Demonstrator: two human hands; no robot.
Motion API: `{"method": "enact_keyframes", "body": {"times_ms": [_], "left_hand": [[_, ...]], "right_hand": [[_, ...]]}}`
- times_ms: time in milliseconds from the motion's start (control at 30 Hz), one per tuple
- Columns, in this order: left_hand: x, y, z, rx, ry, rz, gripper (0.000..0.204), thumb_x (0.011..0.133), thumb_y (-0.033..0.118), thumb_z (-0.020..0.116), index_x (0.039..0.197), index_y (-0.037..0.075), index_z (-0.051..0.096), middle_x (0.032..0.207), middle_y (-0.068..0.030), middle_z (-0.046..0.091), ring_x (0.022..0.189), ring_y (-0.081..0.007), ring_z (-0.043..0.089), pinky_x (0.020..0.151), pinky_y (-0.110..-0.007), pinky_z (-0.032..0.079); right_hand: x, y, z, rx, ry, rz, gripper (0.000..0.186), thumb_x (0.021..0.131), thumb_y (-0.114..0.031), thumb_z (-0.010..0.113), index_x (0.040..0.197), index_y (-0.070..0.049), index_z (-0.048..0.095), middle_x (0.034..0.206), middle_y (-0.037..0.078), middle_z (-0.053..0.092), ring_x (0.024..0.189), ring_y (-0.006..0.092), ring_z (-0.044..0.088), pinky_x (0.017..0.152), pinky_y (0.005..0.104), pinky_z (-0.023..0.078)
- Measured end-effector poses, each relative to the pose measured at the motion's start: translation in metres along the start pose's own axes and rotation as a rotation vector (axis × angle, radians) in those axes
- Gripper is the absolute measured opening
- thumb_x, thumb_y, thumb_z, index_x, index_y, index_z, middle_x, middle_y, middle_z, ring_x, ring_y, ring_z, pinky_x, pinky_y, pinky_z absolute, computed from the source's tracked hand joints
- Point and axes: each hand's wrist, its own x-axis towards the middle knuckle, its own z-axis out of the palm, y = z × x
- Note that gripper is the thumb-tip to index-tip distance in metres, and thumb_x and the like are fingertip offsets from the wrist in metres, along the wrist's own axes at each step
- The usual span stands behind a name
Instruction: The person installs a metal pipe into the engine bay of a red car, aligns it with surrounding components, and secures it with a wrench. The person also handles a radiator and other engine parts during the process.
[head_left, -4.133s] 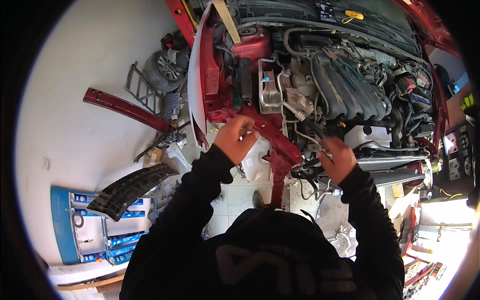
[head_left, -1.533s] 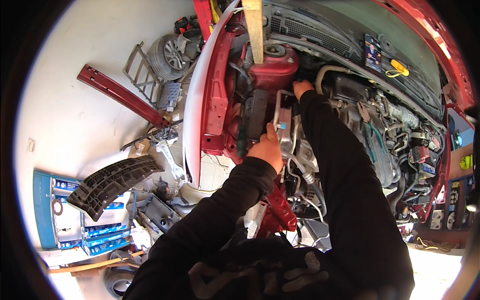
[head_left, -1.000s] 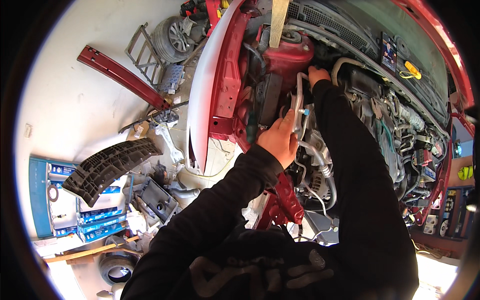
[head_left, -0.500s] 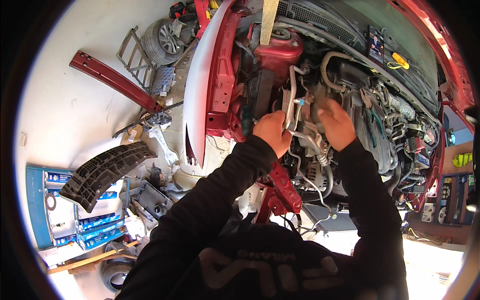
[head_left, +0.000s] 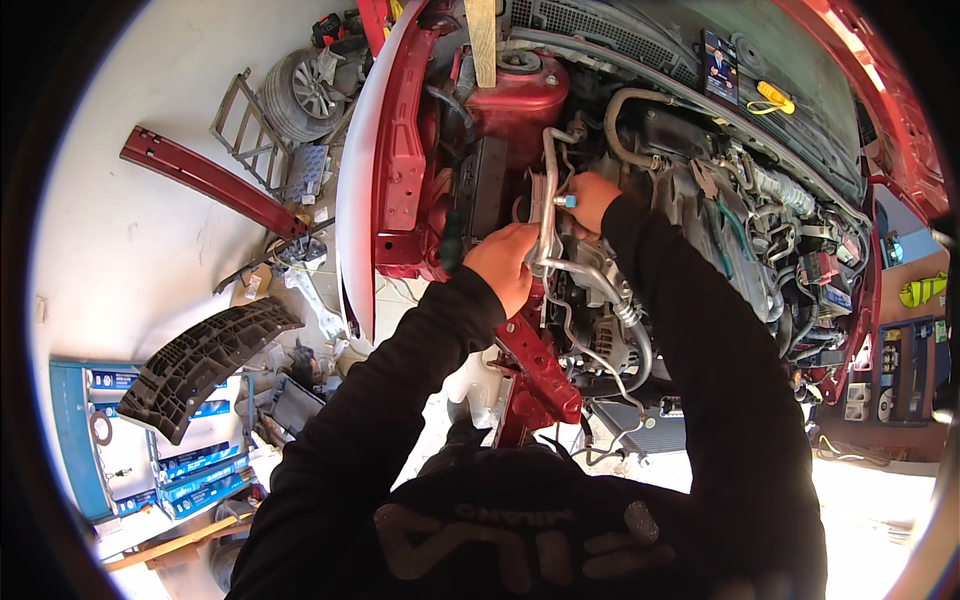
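Note:
A bent silver metal pipe (head_left: 549, 185) runs through the open engine bay of a red car. My left hand (head_left: 503, 268) is closed at the pipe's lower bend, its fingertips partly hidden by the metal. On the far side of the pipe, my right hand (head_left: 594, 203) reaches down into the bay beside a small blue cap (head_left: 570, 201). Its fingers point down and are mostly hidden, so what they touch does not show. Below the hands, a corrugated hose section (head_left: 626, 314) continues the pipework, next to a ribbed alternator (head_left: 607, 345).
A wooden prop (head_left: 481, 45) stands by the red strut tower (head_left: 520, 90). A phone (head_left: 720, 68) and a yellow tool (head_left: 774, 98) lie near the windscreen. A red frame rail (head_left: 538, 368) juts toward me. At left are a wheel (head_left: 300, 95) and a black plastic bumper part (head_left: 200, 360).
My right hand has moved left and deeper, from open space to beside the blue cap. My left hand has stayed at the pipe's bend. The whole view has shifted slightly.

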Motion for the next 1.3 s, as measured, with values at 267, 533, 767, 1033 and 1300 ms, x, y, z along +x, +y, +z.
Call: {"method": "enact_keyframes", "body": {"times_ms": [267,533,767,1033,1300], "left_hand": [[0.016,0.005,0.002,0.174,-0.3,-0.272,0.04,0.101,0.026,0.068,0.135,0.005,0.066,0.108,-0.026,0.076,0.1,-0.0456,0.073,0.09,-0.055,0.058],[0.036,-0.009,-0.004,0.294,-0.528,-0.131,0.027,0.098,0.015,0.066,0.123,0.006,0.071,0.108,-0.0229,0.077,0.102,-0.0439,0.074,0.09,-0.054,0.059],[0.038,-0.006,0.003,0.235,-0.527,-0.013,0.066,0.093,-0.001,0.06,0.153,0.026,0.059,0.114,-0.0233,0.075,0.101,-0.044,0.074,0.087,-0.053,0.06],[0.044,0.004,-0.012,0.388,-0.678,-0.099,0.089,0.09,-0.005,0.061,0.165,0.041,0.045,0.118,-0.0256,0.075,0.107,-0.044,0.074,0.091,-0.051,0.06],[0.043,-0.003,-0.003,0.417,-0.664,-0.135,0.088,0.09,-0.005,0.062,0.162,0.043,0.05,0.118,-0.026,0.074,0.109,-0.0435,0.073,0.096,-0.049,0.059]], "right_hand": [[0.018,0.001,-0.029,0.221,-0.115,0.149,0.036,0.104,-0.03,0.058,0.094,0.002,0.07,0.071,0.01,0.068,0.054,0.0225,0.068,0.044,0.0393,0.049],[0.027,0.006,-0.018,0.313,-0.093,0.202,0.036,0.109,-0.029,0.055,0.101,0.003,0.069,0.07,0.011,0.063,0.049,0.0219,0.063,0.04,0.0371,0.046],[0.03,0.011,-0.021,0.429,-0.18,0.17,0.033,0.112,-0.028,0.052,0.108,-0.001,0.071,0.068,0.007,0.058,0.046,0.0167,0.05,0.038,0.0338,0.034],[0.033,0.016,-0.027,0.652,-0.272,0.156,0.026,0.114,-0.033,0.057,0.102,-0.011,0.064,0.075,0.0,0.052,0.051,0.0118,0.044,0.042,0.0301,0.03],[0.03,0.017,-0.025,0.601,-0.232,0.141,0.034,0.114,-0.039,0.056,0.095,-0.011,0.06,0.069,-0.002,0.049,0.05,0.0108,0.041,0.044,0.0298,0.029]]}}
